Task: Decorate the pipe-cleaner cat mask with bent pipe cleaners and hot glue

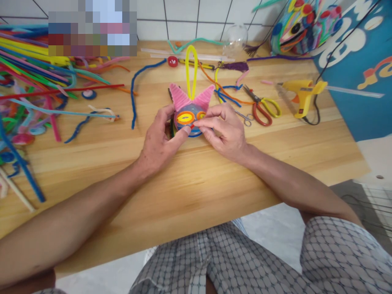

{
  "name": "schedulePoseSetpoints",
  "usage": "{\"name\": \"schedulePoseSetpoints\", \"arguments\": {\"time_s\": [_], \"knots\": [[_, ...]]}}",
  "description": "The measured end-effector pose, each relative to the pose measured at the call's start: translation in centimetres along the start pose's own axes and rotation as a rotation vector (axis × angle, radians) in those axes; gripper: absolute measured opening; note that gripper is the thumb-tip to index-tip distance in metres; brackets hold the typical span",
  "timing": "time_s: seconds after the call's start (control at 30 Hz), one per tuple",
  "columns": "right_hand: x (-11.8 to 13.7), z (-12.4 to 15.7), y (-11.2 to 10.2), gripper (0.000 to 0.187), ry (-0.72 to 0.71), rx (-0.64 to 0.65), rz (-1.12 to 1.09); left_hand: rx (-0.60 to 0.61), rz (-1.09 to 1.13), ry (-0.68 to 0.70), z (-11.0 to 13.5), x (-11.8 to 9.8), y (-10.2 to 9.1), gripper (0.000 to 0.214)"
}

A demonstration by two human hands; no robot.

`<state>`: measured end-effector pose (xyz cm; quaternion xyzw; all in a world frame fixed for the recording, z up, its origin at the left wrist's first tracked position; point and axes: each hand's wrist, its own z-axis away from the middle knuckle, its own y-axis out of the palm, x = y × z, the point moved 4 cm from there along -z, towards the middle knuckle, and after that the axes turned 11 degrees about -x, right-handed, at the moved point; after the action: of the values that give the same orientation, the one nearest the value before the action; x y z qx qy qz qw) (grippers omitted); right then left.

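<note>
A round cat-face ornament (190, 109) made with fuzzy pipe cleaners stands upright on the table, with pink pointed ears, orange-and-yellow eyes and a tall yellow loop (192, 69) on top. My left hand (161, 136) is closed around its left side, thumb on the lower front. At the middle of the face, my right hand (225, 130) pinches its fingertips at a small red piece (192, 126). The fingertips partly cover that piece and the right eye.
Pipe cleaners in many colours (33, 69) heap up at the left. A blue pipe cleaner (133, 92) lies nearer. Scissors (260, 104), small silver scissors (246, 118), a yellow glue gun (301, 96) with its cord, and a clear ball (237, 36) are on the right. A colourful fuzzy figure (297, 30) stands behind.
</note>
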<state>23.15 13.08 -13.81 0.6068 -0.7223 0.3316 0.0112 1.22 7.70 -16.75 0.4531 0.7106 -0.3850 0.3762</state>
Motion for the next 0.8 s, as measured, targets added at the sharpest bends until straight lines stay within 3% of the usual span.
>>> {"name": "schedulePoseSetpoints", "arguments": {"time_s": [0.8], "knots": [[0.31, -0.15, -0.08, 0.024, -0.045, -0.035, 0.016, 0.008, 0.014, -0.009, -0.06, -0.25, 0.03, 0.057]]}}
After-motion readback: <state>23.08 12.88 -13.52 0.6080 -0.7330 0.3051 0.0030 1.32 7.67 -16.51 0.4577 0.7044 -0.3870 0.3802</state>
